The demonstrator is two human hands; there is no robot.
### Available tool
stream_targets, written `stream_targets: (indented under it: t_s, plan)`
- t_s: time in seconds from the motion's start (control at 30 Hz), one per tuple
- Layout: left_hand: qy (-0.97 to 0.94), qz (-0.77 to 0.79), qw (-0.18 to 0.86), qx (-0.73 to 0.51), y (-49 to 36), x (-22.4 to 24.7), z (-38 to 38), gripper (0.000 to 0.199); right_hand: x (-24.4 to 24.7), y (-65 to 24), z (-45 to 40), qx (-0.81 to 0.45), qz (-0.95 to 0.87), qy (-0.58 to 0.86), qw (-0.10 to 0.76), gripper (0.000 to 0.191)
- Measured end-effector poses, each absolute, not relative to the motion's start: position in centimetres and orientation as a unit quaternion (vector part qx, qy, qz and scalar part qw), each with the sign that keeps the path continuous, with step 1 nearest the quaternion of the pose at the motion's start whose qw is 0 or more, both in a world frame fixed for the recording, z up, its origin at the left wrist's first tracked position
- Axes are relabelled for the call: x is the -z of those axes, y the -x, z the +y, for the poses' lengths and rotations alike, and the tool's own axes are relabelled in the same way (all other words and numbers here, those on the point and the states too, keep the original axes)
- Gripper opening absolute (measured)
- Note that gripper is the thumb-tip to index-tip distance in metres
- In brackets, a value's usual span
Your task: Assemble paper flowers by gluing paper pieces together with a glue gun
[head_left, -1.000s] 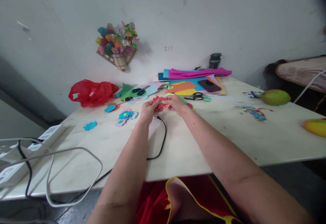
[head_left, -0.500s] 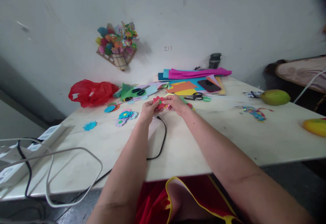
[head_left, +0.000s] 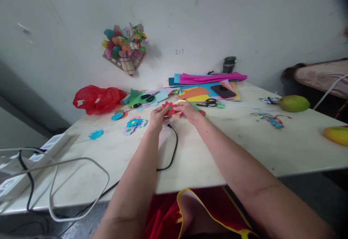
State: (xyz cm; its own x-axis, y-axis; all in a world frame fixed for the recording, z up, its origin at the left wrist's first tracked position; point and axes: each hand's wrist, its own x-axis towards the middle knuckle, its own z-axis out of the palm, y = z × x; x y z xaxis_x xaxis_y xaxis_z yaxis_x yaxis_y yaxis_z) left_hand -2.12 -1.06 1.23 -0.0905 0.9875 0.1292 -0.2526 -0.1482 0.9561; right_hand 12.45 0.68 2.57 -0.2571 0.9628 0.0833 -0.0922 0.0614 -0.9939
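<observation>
A red paper flower (head_left: 170, 112) with a green centre is held up between my two hands, above the middle of the table. My left hand (head_left: 158, 117) pinches its left side with thumb and fingers. On its right side my right hand (head_left: 187, 111) grips the edge, the thumb near the green centre. Left of my hands lies a small cluster of paper flowers, a blue flower (head_left: 133, 122) with a yellow centre on top. Another blue flower (head_left: 96, 134) sits alone farther left. Colourful paper pieces, partly hidden, lie beyond my right hand.
Behind my hands are scissors (head_left: 211, 103), a phone (head_left: 223, 91) and coloured paper sheets (head_left: 193, 93). A red plastic bag (head_left: 99, 99) sits back left. A black cable (head_left: 176, 148) crosses the table near me; a power strip (head_left: 56, 142) is at left, a mango (head_left: 293, 103) at right.
The red flower has tilted slightly, so more of its petals and green centre now show. Both hands keep hold of it in nearly the same place.
</observation>
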Motion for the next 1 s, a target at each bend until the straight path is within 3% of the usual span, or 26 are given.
stream_targets:
  t_s: [1.0]
  plan:
    - [-0.483,0.428,0.459,-0.611,2.28,-1.51,-1.22,0.048,-1.89,-12.58,1.6,-0.542,-0.599,0.376,0.455,0.013]
